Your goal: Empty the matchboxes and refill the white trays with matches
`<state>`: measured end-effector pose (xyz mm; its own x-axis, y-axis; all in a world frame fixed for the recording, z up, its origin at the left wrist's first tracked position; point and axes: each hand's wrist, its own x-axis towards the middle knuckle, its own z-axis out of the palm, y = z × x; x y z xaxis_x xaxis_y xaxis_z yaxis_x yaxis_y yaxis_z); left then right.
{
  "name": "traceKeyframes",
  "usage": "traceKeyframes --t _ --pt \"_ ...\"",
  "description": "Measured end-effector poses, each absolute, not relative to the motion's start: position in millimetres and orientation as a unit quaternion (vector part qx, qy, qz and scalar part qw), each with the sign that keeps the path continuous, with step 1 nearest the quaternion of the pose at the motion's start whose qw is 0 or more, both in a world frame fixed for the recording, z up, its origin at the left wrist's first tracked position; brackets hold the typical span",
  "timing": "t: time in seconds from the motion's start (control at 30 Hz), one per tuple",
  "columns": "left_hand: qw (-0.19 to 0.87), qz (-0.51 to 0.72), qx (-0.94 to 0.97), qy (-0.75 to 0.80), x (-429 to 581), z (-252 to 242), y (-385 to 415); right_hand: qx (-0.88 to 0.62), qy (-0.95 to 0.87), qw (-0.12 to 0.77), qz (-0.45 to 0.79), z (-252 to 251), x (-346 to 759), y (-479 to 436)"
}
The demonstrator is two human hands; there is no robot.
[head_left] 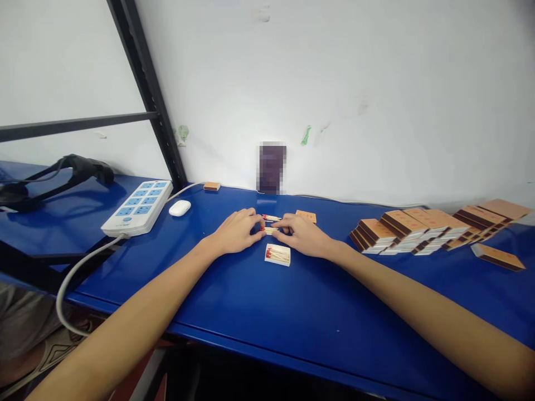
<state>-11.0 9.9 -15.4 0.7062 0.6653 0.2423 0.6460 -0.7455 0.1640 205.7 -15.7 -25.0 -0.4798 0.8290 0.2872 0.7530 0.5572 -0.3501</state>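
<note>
Work surface: a blue table (259,312) set against a white wall (334,83). A black rack post (146,89) rises at the rear left corner.

Hand position: my left hand (236,229) and my right hand (301,234) meet at the centre of the table, both palms down and resting on the surface. Between them lies a bundle of matches (270,229) with red heads pointing left. The fingertips of each hand are drawn in narrow and pinch the bundle, the left at the head end and the right at the tail end.

Adjacent items:
- An open tray (277,254), filled with red-tipped matches, lies just in front of the bundle, between my wrists.
- A few loose matches (271,218) lie just behind the bundle.
- A box sleeve (306,216) lies flat behind my right hand.

Right side: rows of matchboxes (418,228) are stacked in overlapping lines, well apart from my hands. A single matchbox (497,257) lies alone in front of them.

Left side: a power strip (137,207) with blue sockets, its grey cable hanging over the table edge, and a white oval item (179,208) just beside it. A small box (212,186) lies near the wall. A blurred dark object (272,167) stands against the wall behind my hands
</note>
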Motion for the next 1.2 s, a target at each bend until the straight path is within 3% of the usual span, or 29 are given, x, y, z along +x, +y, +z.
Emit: traceKeyframes --t 0.23,0.8,1.2 --pt "0.035 0.132 0.925 0.356 -9.8 -13.7 7.5 -0.457 -0.861 0.193 0.11 -18.7 201.6 -15.0" --pt "-0.079 0.022 0.938 0.336 0.9 -12.6 3.2 -0.457 -0.881 0.124 0.016 -14.6 195.6 -17.8" --pt "-0.068 0.037 0.938 0.338 0.8 -15.1 6.7 -0.461 -0.881 0.106 0.002 -14.9 196.6 -18.9"
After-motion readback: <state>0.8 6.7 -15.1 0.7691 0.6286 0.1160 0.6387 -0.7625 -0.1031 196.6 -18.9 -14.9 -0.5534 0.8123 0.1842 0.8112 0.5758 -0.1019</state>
